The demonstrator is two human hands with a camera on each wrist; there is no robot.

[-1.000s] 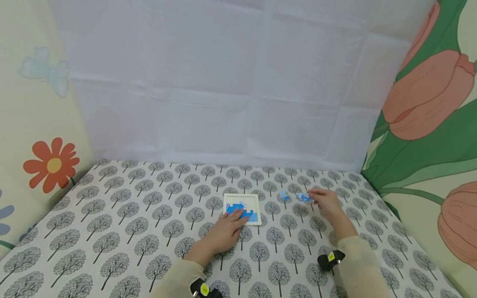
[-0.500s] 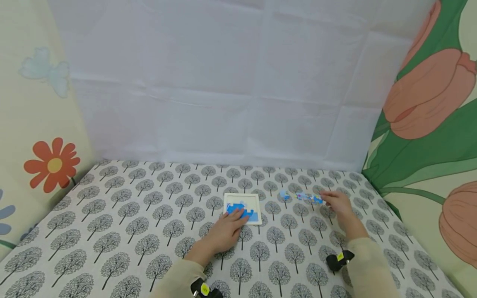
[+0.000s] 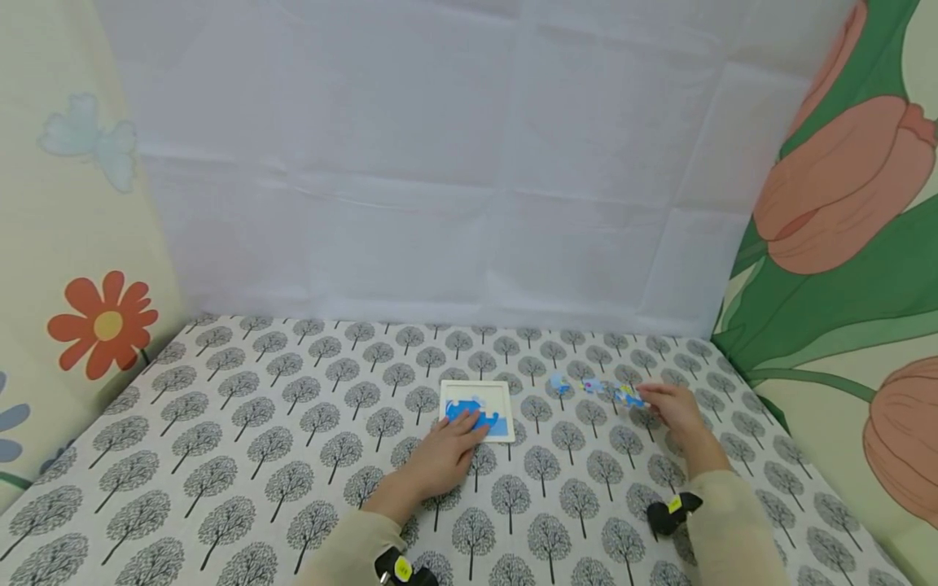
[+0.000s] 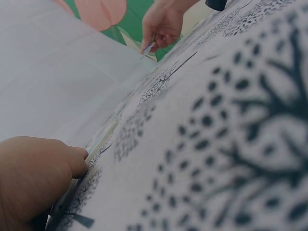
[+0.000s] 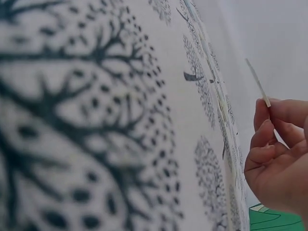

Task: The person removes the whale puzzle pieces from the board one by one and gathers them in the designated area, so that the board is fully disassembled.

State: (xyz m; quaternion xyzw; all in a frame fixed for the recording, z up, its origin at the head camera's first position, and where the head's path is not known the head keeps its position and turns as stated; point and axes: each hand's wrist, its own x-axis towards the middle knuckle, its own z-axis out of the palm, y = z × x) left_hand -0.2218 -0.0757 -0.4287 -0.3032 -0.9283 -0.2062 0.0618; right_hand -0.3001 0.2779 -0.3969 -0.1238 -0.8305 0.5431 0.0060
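My left hand (image 3: 442,456) rests with extended fingers on the lower part of a white-framed puzzle board (image 3: 500,389), which carries blue puzzle pieces (image 3: 463,407). In the left wrist view, this hand (image 4: 41,173) lies at the board's edge (image 4: 102,140). To the right, my right hand (image 3: 672,408) pinches a thin blue puzzle piece (image 3: 632,399) between thumb and fingers. The right wrist view has this hand (image 5: 281,149) with the puzzle piece (image 5: 259,83) edge-on, raised off the cloth. What is printed on its face is too small to tell.
Loose blue puzzle pieces lie on the tree-print cloth (image 3: 308,456) between board and right hand: one puzzle piece (image 3: 559,384) nearer the board, another puzzle piece (image 3: 591,385) further right. A white sheet (image 3: 440,187) hangs behind the table, with flower-printed walls (image 3: 835,325) at the sides.
My right hand has moved to the right with the pinched puzzle piece, uncovering a loose piece beneath its former place. The left hand has stayed on the board.
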